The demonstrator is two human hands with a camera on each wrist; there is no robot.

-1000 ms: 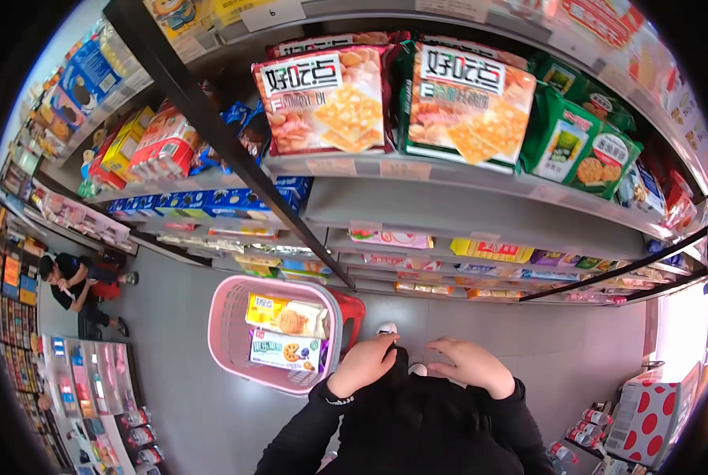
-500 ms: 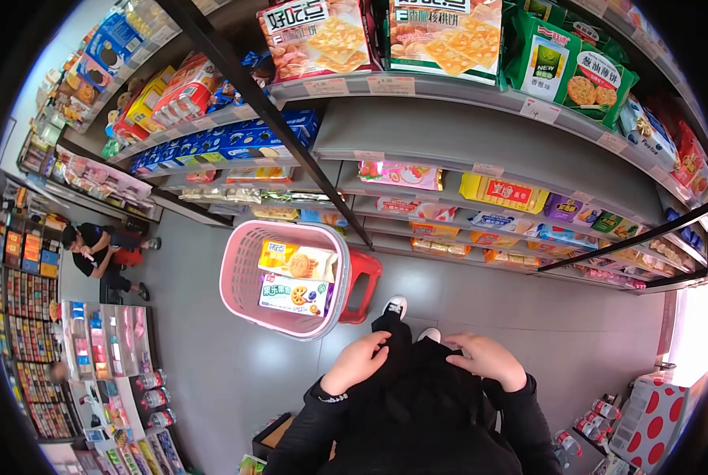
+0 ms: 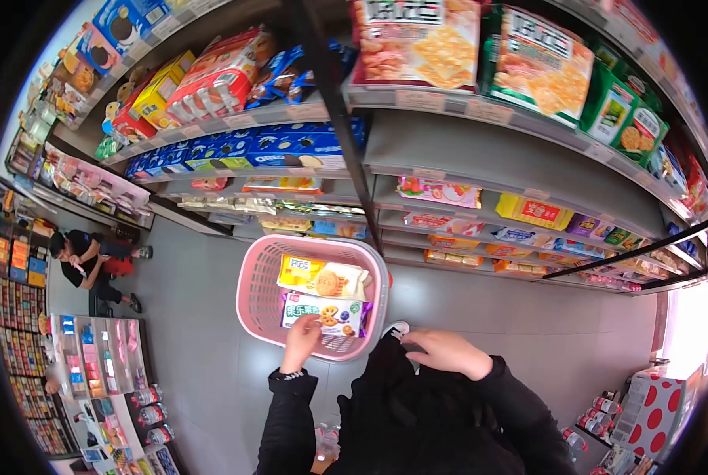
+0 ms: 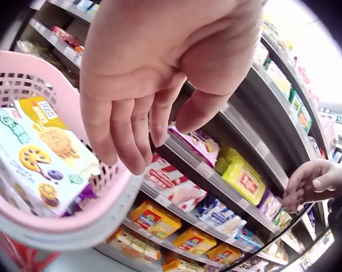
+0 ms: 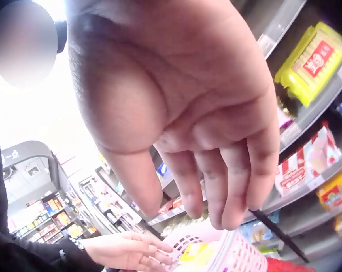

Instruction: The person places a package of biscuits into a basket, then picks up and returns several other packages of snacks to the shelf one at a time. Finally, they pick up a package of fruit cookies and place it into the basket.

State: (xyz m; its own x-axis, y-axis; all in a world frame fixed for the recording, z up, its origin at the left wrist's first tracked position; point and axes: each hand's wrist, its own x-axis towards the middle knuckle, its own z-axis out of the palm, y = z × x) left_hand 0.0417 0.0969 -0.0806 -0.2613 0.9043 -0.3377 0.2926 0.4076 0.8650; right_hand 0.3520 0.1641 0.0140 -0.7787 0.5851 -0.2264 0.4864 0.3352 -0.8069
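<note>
A pink shopping basket point(image 3: 248, 294) with holes in its sides stands on the floor. Inside lie a yellow-and-white biscuit packet point(image 3: 297, 274) and, nearer to me, a white-and-purple biscuit packet point(image 3: 298, 305). My left hand point(image 3: 300, 344) overlaps the basket's near rim in the head view. In the left wrist view, the fingers point(image 4: 121, 133) of that hand hang relaxed beside the basket, with nothing in them. Held in front of my body, to the right of the basket, my right hand point(image 3: 449, 353) has loosely bent fingers point(image 5: 232, 187) and holds nothing.
Shelves of biscuits run ahead, with large cracker bags point(image 3: 540, 63) on a high level and blue boxes point(image 3: 295, 149) to the left. A seated person point(image 3: 85, 261) is at the far left, behind a display stand point(image 3: 100, 356). A red-dotted box point(image 3: 647, 412) stands at the right.
My left hand has moved left, from in front of my body to the basket's near rim. The right hand stays in front of me. The head view has shifted, so the shelves sit further right.
</note>
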